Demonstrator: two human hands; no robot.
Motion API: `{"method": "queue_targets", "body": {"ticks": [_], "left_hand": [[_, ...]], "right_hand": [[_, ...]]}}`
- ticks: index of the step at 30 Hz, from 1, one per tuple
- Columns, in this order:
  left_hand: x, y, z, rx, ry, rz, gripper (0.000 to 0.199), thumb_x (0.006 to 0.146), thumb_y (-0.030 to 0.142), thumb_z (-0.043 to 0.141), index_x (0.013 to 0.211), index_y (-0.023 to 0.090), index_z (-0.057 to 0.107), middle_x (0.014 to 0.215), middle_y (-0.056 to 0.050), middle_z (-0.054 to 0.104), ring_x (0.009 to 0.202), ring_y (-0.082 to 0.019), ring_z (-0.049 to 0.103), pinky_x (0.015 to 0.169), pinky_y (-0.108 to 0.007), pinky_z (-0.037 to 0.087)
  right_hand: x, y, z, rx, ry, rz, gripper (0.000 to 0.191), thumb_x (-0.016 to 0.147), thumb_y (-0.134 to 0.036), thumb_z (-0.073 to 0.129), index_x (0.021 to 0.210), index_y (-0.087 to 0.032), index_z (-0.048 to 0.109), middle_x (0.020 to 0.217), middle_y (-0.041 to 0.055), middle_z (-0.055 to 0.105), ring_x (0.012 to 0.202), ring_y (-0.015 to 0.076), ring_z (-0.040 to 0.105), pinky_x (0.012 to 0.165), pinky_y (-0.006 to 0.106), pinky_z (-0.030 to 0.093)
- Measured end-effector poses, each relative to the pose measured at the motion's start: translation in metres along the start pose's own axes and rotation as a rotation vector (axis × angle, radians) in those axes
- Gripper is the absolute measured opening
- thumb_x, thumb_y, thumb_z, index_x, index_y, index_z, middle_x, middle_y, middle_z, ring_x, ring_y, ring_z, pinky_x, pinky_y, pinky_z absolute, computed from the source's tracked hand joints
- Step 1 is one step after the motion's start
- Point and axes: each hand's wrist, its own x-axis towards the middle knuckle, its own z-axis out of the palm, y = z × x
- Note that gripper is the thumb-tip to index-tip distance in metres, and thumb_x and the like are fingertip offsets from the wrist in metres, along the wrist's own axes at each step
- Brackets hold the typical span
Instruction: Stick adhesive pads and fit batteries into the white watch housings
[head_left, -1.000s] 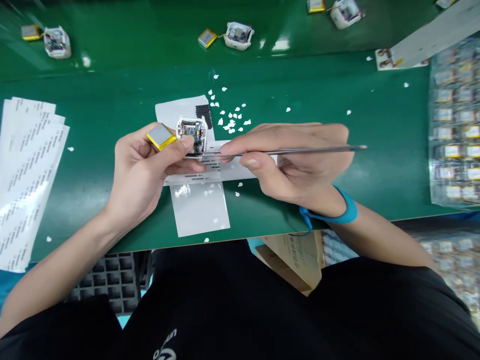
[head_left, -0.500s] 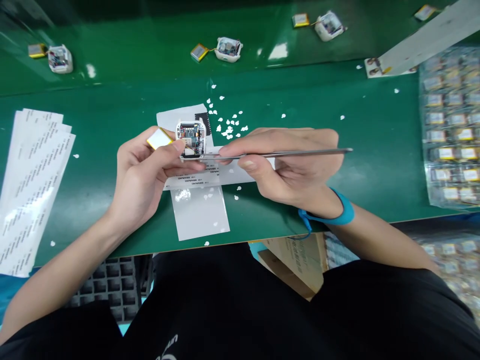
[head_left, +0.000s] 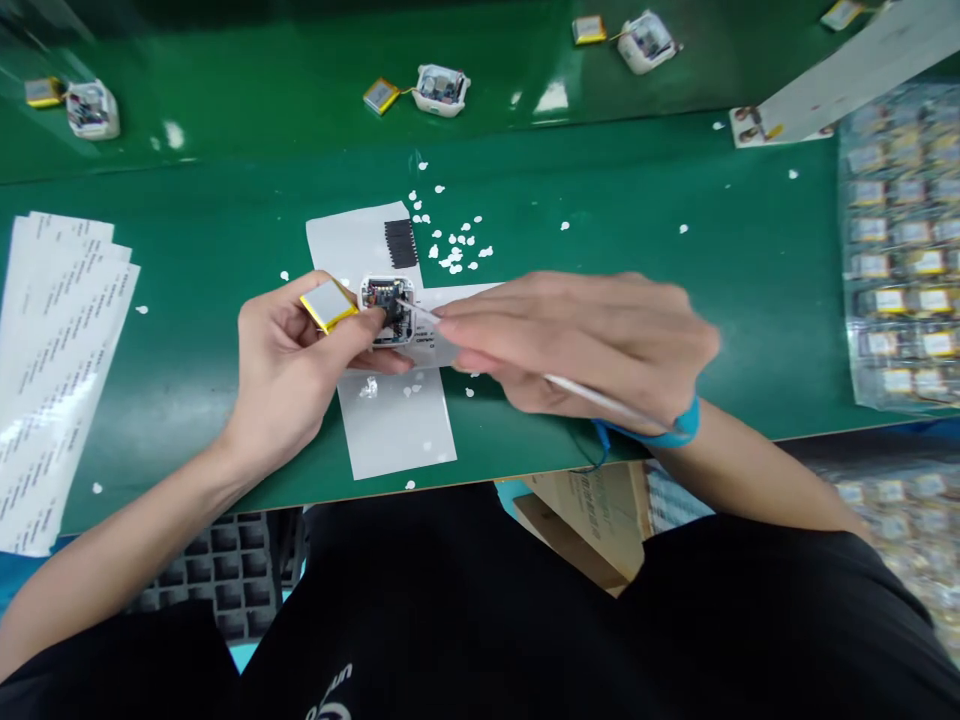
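Green anti-static bench (head_left: 660, 190) here, with open white device housings (head_left: 441, 90) and their gold-topped batteries (head_left: 381, 96) lined up along a far strip, bagged batteries (head_left: 900, 240) piled on the right, and printed label sheets (head_left: 64, 370) fanned out on the left. Little white peeled dots (head_left: 454, 240) are scattered mid-bench.

Left hand (head_left: 289, 375) is curled nearly shut, pinching a small white housing (head_left: 386, 310) with its circuit board (head_left: 386, 297) facing up, just above a paper sheet (head_left: 394, 430) in the middle of the bench. A silver pouch battery (head_left: 326, 305) with yellow edges sits in that same hand. Right hand (head_left: 577, 340) is blurred, but its fingers look closed around slim tweezers (head_left: 592, 398), tip right at the board. Can't tell whether the tip has hold of anything.

My tip: keep both hands braced close together, come in at a low angle, and go light around the board. I'd keep that metal tip well off the battery too. Blue wrist strap (head_left: 679, 428) on is a good call.
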Motion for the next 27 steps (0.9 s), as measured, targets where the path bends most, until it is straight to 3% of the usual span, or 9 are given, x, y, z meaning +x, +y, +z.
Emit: {"method": "queue_targets", "body": {"ticks": [2, 4, 7, 9, 13, 16, 20, 27], "left_hand": [[0.0, 0.0, 0.001, 0.003, 0.014, -0.019, 0.02, 0.078, 0.017, 0.082, 0.065, 0.021, 0.067, 0.067, 0.001, 0.069, 0.053, -0.016, 0.073, 0.053, -0.026, 0.067], [0.0, 0.001, 0.0, -0.004, 0.031, -0.017, 0.024, 0.079, 0.017, 0.083, 0.064, 0.022, 0.065, 0.064, 0.003, 0.066, 0.053, -0.017, 0.073, 0.052, -0.026, 0.066], [0.001, 0.002, -0.001, -0.02, 0.034, -0.009, 0.03, 0.078, 0.02, 0.09, 0.063, 0.023, 0.064, 0.062, 0.004, 0.064, 0.051, -0.017, 0.073, 0.052, -0.028, 0.066], [0.001, 0.002, -0.001, -0.023, 0.025, -0.006, 0.03, 0.078, 0.02, 0.091, 0.064, 0.022, 0.065, 0.064, 0.002, 0.066, 0.049, -0.017, 0.071, 0.052, -0.03, 0.066], [0.0, 0.002, 0.0, 0.014, 0.07, 0.038, 0.026, 0.079, 0.017, 0.088, 0.064, 0.021, 0.067, 0.064, 0.003, 0.066, 0.051, -0.017, 0.071, 0.051, -0.03, 0.065], [-0.002, 0.003, 0.003, 0.029, 0.09, 0.053, 0.03, 0.078, 0.017, 0.087, 0.061, 0.02, 0.063, 0.063, 0.003, 0.062, 0.051, -0.015, 0.068, 0.052, -0.031, 0.067], [-0.003, 0.001, 0.003, 0.043, 0.085, 0.069, 0.028, 0.079, 0.015, 0.083, 0.061, 0.02, 0.063, 0.066, 0.002, 0.063, 0.055, -0.013, 0.066, 0.054, -0.029, 0.068], [0.001, -0.008, -0.001, 0.038, 0.044, 0.176, 0.024, 0.074, 0.01, 0.082, 0.061, 0.018, 0.065, 0.059, 0.004, 0.062, 0.048, -0.012, 0.064, 0.046, -0.025, 0.065]], "right_hand": [[0.001, 0.004, 0.001, -0.06, 0.177, -0.197, 0.015, 0.103, -0.02, 0.069, 0.091, -0.021, 0.078, 0.082, -0.002, 0.084, 0.083, 0.0125, 0.084, 0.078, 0.015, 0.069], [0.001, 0.008, 0.003, -0.069, 0.222, -0.26, 0.014, 0.103, -0.02, 0.069, 0.092, -0.018, 0.078, 0.077, -0.0019, 0.082, 0.076, 0.012, 0.083, 0.071, 0.015, 0.068], [0.002, 0.01, 0.007, -0.061, 0.175, -0.199, 0.014, 0.102, -0.025, 0.072, 0.095, -0.015, 0.078, 0.075, -0.0013, 0.082, 0.073, 0.012, 0.082, 0.068, 0.015, 0.068], [0.002, 0.009, 0.008, -0.068, 0.163, -0.152, 0.015, 0.104, -0.027, 0.071, 0.093, -0.018, 0.078, 0.075, -0.0028, 0.082, 0.072, 0.0121, 0.082, 0.067, 0.016, 0.068], [0.001, 0.005, 0.003, -0.089, 0.109, -0.214, 0.007, 0.1, -0.022, 0.076, 0.094, -0.019, 0.077, 0.077, -0.0015, 0.083, 0.073, 0.0142, 0.083, 0.068, 0.018, 0.069], [-0.003, 0.0, -0.003, -0.079, 0.015, -0.222, 0.01, 0.098, -0.019, 0.078, 0.102, -0.01, 0.077, 0.084, 0.0055, 0.084, 0.083, 0.0188, 0.084, 0.076, 0.023, 0.071], [-0.007, -0.009, -0.008, -0.122, -0.124, -0.195, 0.008, 0.102, -0.018, 0.071, 0.109, -0.015, 0.073, 0.096, 0.0051, 0.086, 0.09, 0.0181, 0.084, 0.086, 0.025, 0.07], [-0.008, -0.015, -0.006, -0.171, -0.12, -0.19, 0.011, 0.105, -0.022, 0.068, 0.109, -0.012, 0.072, 0.094, 0.0048, 0.085, 0.092, 0.0164, 0.083, 0.086, 0.026, 0.069]]}}
